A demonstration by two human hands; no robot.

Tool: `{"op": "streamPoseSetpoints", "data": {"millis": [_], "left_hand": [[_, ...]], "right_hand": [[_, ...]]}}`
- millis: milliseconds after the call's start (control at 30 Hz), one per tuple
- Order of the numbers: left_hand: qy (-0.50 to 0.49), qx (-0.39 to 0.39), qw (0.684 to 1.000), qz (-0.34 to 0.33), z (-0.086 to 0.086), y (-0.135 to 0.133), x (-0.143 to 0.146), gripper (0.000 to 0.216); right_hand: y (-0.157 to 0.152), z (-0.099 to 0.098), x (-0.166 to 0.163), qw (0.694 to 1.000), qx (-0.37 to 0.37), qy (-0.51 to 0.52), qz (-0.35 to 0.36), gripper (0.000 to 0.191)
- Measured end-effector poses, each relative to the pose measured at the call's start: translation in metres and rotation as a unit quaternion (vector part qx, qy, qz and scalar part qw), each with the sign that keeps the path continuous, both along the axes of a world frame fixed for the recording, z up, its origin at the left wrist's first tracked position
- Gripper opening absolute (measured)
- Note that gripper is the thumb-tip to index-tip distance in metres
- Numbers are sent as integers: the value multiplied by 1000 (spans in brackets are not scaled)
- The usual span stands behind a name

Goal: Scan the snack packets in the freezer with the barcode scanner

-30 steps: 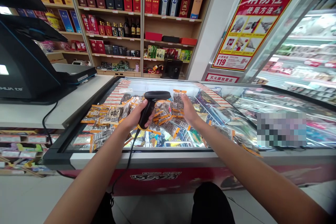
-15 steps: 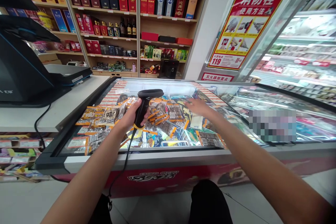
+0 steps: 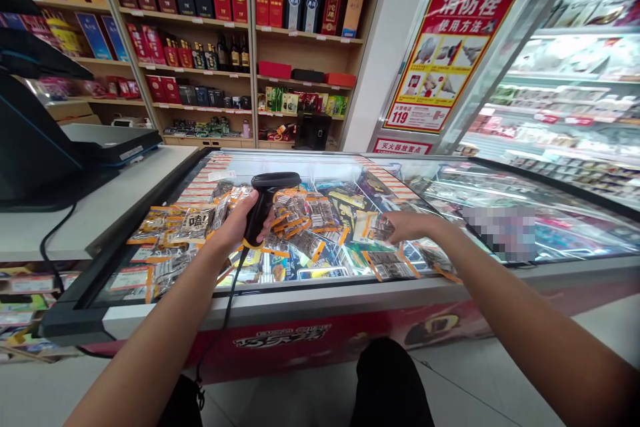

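My left hand [image 3: 239, 221] is wrapped round the grip of a black-and-yellow barcode scanner [image 3: 260, 208], its head up and its cord hanging down over the freezer edge. My right hand [image 3: 409, 225] has its fingers closed on the right edge of a small snack packet [image 3: 381, 228] with brown contents, low over the glass top. Beside that packet lies a pale piece with an orange edge [image 3: 364, 225]. Many clear-and-orange snack packets are heaped left of the scanner, such as one packet [image 3: 194, 224], and more lie under and right of it. One flat packet [image 3: 391, 265] lies near the front edge.
The glass-topped chest freezer [image 3: 295, 295] spans the space before my knees. At left stands a counter [image 3: 125, 193] with a dark checkout machine [image 3: 35, 140] and a scale. Shelves [image 3: 200, 68] of boxes and bottles line the back; a lit display case [image 3: 565, 93] is at right.
My right hand has moved right and nearer, from over the packets to a small packet it now grips. The view has shifted slightly; my left hand still holds the scanner.
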State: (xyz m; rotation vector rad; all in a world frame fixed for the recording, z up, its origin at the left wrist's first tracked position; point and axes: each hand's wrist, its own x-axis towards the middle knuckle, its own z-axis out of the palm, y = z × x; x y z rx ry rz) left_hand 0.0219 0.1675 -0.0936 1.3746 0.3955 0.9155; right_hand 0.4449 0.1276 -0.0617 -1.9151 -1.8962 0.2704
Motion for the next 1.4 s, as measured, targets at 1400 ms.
{"op": "streamPoseSetpoints", "data": {"millis": [1400], "left_hand": [[28, -10, 997, -65, 6, -7, 3, 64]], "right_hand": [[74, -19, -133, 997, 13, 54, -54, 48]]}}
